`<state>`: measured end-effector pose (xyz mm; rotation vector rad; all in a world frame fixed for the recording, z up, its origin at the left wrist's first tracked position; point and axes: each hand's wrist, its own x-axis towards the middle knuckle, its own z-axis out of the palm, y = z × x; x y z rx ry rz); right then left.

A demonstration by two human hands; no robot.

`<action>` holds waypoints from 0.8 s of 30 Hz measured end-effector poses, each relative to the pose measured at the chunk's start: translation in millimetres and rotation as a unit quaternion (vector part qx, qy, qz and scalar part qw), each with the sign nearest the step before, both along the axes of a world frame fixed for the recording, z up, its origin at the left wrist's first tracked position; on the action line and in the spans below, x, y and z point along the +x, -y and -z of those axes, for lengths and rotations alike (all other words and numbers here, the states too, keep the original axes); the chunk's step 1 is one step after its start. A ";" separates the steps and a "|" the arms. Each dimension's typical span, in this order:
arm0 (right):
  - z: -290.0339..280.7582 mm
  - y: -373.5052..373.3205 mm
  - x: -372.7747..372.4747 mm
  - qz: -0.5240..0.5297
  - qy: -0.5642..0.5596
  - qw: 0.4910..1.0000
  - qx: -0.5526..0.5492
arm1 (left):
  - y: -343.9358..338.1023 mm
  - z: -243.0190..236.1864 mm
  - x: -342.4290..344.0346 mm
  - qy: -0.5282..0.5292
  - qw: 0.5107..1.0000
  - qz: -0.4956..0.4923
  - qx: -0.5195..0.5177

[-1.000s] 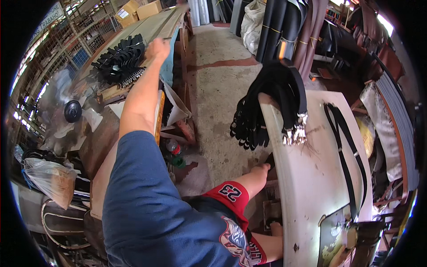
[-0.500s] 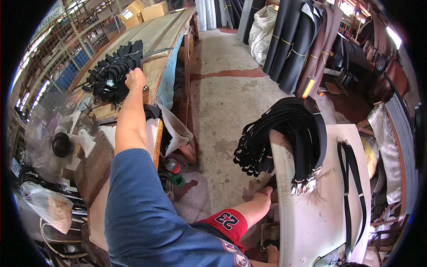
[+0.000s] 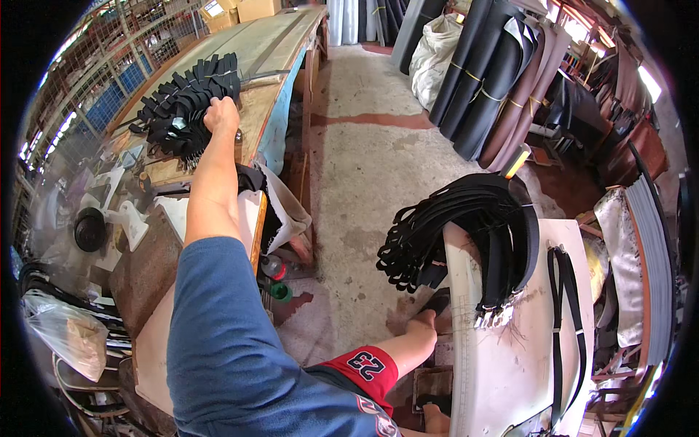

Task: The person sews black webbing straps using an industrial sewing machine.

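Observation:
My left hand (image 3: 221,116) reaches out to the wooden worktable (image 3: 256,102) at the far left. Its fingers are closed at the right side of a pile of black straps (image 3: 182,109), gripping a strap there; the fingertips are partly hidden. Metal hardware shows at the pile's near end. My right hand is out of view. To my right, a thick bundle of black straps with metal clips (image 3: 466,226) hangs over the end of a white-topped table (image 3: 484,379). A separate long black strap (image 3: 564,320) lies folded on that table.
A concrete aisle (image 3: 364,167) runs between the tables. Tied rolls of dark sheet material (image 3: 473,80) and a white sack (image 3: 435,62) stand beyond. Near my left are a clear bag (image 3: 69,335), a bottle (image 3: 274,267) and a green container (image 3: 280,293).
My left hand stays at the strap pile with its fingers closed. The whole view has shifted slightly; the strap bundle on the right hangs as before.

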<state>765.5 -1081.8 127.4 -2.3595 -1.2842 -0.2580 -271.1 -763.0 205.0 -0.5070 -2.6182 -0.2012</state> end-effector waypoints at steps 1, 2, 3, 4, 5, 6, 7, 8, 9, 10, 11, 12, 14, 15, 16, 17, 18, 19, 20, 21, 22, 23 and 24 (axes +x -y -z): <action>-1.6 1.3 -0.2 -0.008 0.001 1.000 -0.001 | -2.4 -0.9 2.1 0.033 0.999 0.008 -0.012; -2.6 2.8 -1.0 -0.017 0.002 1.000 -0.001 | -4.5 -2.1 4.6 0.066 0.997 0.017 -0.023; -2.5 4.2 -2.1 -0.013 0.001 1.000 0.002 | -4.2 -2.7 10.0 0.068 0.998 0.013 0.002; -4.0 3.0 -5.3 -0.005 -0.015 1.000 0.008 | -5.0 -2.0 13.4 0.068 0.998 0.016 0.005; -3.0 2.4 -6.5 0.002 -0.033 0.999 0.015 | -1.8 -3.4 12.9 0.073 0.997 0.012 0.005; -1.5 2.1 -5.1 0.003 -0.035 0.999 0.019 | 0.0 -4.6 10.5 0.077 0.997 0.008 0.005; -0.4 0.9 -3.0 -0.002 -0.023 1.000 0.015 | 1.3 -3.5 4.2 0.085 0.996 0.011 0.001; -1.9 1.1 -4.2 -0.008 -0.012 1.000 0.008 | 0.3 -6.9 5.6 0.083 0.996 0.013 0.002; -3.3 1.6 -5.7 -0.006 -0.013 1.000 0.010 | -0.9 -10.7 7.2 0.099 0.995 0.008 0.017; -4.9 1.0 -6.7 -0.003 -0.019 1.000 0.007 | -2.5 -14.3 9.0 0.114 0.993 0.003 0.032; -6.8 1.2 -8.3 -0.002 -0.025 1.000 0.003 | -4.0 -20.0 8.1 0.129 0.988 0.000 0.087; -5.8 3.3 -6.9 0.000 -0.026 1.000 0.004 | -7.2 -28.6 5.9 0.129 0.988 0.002 0.087; -2.8 6.0 -2.6 -0.001 -0.008 1.000 -0.007 | -18.1 -47.9 -3.9 0.161 0.935 -0.034 0.314; -3.9 2.7 -3.7 -0.003 -0.010 1.000 -0.008 | -17.5 -58.2 -15.1 0.148 0.922 -0.027 0.357; -5.4 -2.3 -5.0 -0.018 -0.022 1.000 0.001 | -17.5 -70.3 -32.0 0.135 0.907 -0.019 0.400; -3.0 -4.8 -3.8 -0.033 -0.037 0.999 0.011 | -18.4 -88.7 -69.1 0.127 0.898 -0.001 0.421; 4.2 -3.7 1.3 -0.032 -0.041 0.999 0.012 | -21.8 -101.0 -93.7 0.121 0.889 0.022 0.441; 6.9 0.1 2.5 -0.033 0.000 0.999 0.030 | -36.9 -109.4 -73.9 0.143 0.852 0.088 0.496; 12.6 3.0 8.1 -0.037 0.038 0.998 0.047 | -40.1 -134.5 -45.2 0.161 0.807 0.151 0.548; 23.0 3.9 17.6 -0.047 0.070 0.994 0.065 | -37.5 -160.4 -39.2 0.140 0.777 0.220 0.572; 26.3 1.9 23.9 -0.062 0.107 0.989 0.075 | -36.0 -171.7 -40.3 0.124 0.748 0.280 0.588; 25.7 9.5 27.0 -0.072 0.143 0.983 0.087 | -37.1 -189.4 -22.3 0.102 0.735 0.273 0.612; 19.1 11.4 21.1 -0.070 0.145 0.984 0.082 | -39.8 -210.4 1.1 0.079 0.720 0.266 0.636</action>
